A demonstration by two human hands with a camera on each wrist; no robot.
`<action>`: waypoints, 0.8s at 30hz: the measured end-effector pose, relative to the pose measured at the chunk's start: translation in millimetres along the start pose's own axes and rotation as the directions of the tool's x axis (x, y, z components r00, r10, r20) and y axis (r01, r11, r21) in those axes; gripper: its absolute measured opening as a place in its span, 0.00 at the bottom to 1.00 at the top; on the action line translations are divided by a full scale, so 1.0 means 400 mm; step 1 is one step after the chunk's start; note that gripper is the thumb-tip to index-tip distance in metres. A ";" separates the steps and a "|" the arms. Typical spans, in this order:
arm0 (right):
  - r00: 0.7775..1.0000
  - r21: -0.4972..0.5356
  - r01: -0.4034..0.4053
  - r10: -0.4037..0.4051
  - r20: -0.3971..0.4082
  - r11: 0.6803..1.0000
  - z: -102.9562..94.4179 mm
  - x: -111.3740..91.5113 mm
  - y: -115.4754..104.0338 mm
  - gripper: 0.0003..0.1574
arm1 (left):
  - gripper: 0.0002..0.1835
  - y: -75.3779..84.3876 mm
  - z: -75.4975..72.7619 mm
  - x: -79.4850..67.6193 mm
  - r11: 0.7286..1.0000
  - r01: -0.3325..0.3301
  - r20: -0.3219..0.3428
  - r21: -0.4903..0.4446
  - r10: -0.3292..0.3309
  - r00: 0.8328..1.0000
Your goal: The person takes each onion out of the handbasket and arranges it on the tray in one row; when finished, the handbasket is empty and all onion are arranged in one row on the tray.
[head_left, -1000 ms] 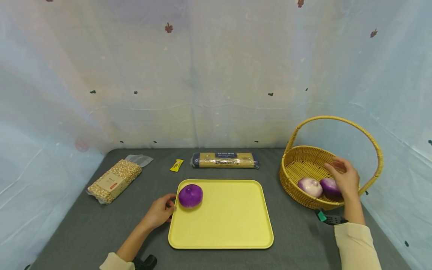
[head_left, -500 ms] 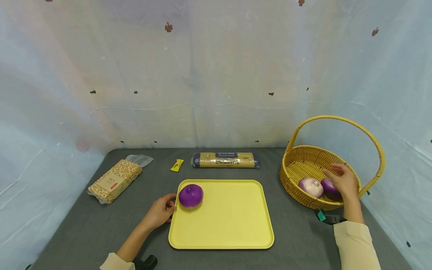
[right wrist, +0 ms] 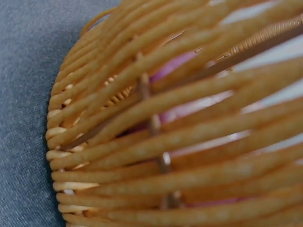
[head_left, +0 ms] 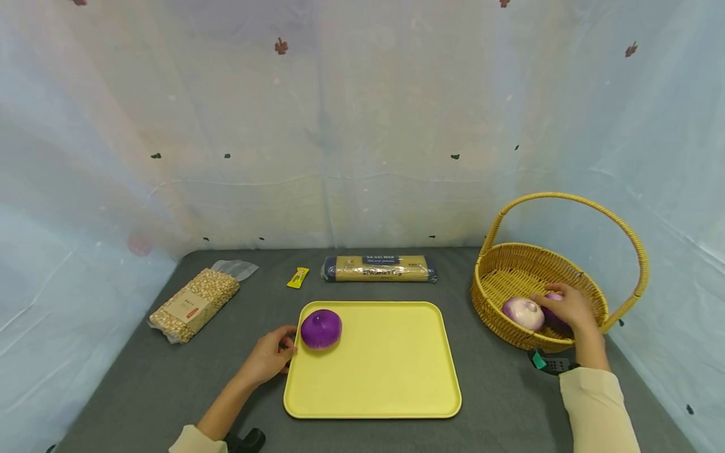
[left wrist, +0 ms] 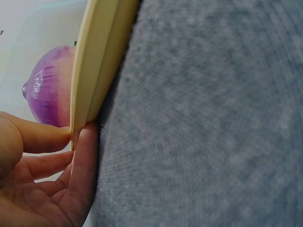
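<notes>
My left hand [head_left: 270, 357] pinches the left rim of a yellow tray [head_left: 391, 362], thumb on top and fingers beneath, as the left wrist view shows at the tray's edge [left wrist: 97, 61]. On the tray's far left corner sits a purple onion [head_left: 321, 329], seen behind the rim in the left wrist view. My right hand [head_left: 573, 309] is down inside a wicker basket [head_left: 481, 302], thumb and fingers curled around a second purple onion [head_left: 550, 318], which it partly covers. A paler purple-white onion [head_left: 522, 313] lies just left of it. The right wrist view shows mostly basket weave [right wrist: 156, 142], hiding the hand.
Behind the tray lies a spaghetti pack [head_left: 379, 268], with a small yellow packet [head_left: 297, 277] to its left. A clear bag of pale grains [head_left: 195, 304] lies at the far left. The basket's tall handle [head_left: 566, 195] arches over its opening. Patterned cloth hangs around the grey table.
My right hand has lowered in the basket, its thumb and fingers coming around the purple onion. My left hand stays at the tray's rim.
</notes>
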State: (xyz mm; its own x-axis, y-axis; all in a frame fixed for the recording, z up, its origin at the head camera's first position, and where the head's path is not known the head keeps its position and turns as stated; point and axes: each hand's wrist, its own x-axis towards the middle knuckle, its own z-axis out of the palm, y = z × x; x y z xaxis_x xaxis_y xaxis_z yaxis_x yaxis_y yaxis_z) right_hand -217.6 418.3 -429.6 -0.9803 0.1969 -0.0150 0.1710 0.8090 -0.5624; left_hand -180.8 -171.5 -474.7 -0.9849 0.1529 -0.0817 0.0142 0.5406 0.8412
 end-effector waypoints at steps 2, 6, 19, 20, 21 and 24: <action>1.000 -0.014 0.001 -0.001 0.021 1.000 0.000 0.002 -0.001 0.44 | 0.21 -0.001 0.000 0.000 1.000 0.000 0.000 0.003 0.000 1.000; 0.999 -0.037 0.000 0.002 0.053 0.999 0.000 0.006 0.000 0.44 | 0.21 0.000 0.001 0.000 1.000 0.002 -0.006 0.011 -0.002 1.000; 0.999 -0.067 0.036 -0.035 0.020 0.997 -0.002 0.004 -0.001 0.37 | 0.21 0.002 0.000 0.001 1.000 0.004 0.002 -0.001 -0.004 1.000; 0.999 -0.060 0.039 -0.038 0.011 0.997 -0.002 0.003 -0.002 0.36 | 0.21 0.002 -0.001 0.001 1.000 0.003 0.003 -0.001 -0.003 1.000; 0.999 -0.053 0.043 -0.044 -0.004 0.998 -0.001 0.003 -0.002 0.35 | 0.21 0.002 -0.001 0.001 1.000 0.002 0.004 0.000 -0.002 1.000; 0.997 -0.028 0.058 -0.059 -0.059 0.998 0.001 0.004 -0.004 0.34 | 0.21 0.004 -0.002 -0.001 1.000 0.002 0.007 0.001 -0.002 1.000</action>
State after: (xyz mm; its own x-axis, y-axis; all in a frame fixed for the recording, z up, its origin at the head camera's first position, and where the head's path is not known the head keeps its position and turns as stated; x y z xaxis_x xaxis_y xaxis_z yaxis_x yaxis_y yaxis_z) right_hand -219.3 417.1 -428.9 -0.9812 0.1810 0.0672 0.1171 0.8344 -0.5386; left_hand -180.7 -171.2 -473.0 -0.9837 0.1574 -0.0869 0.0124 0.5417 0.8405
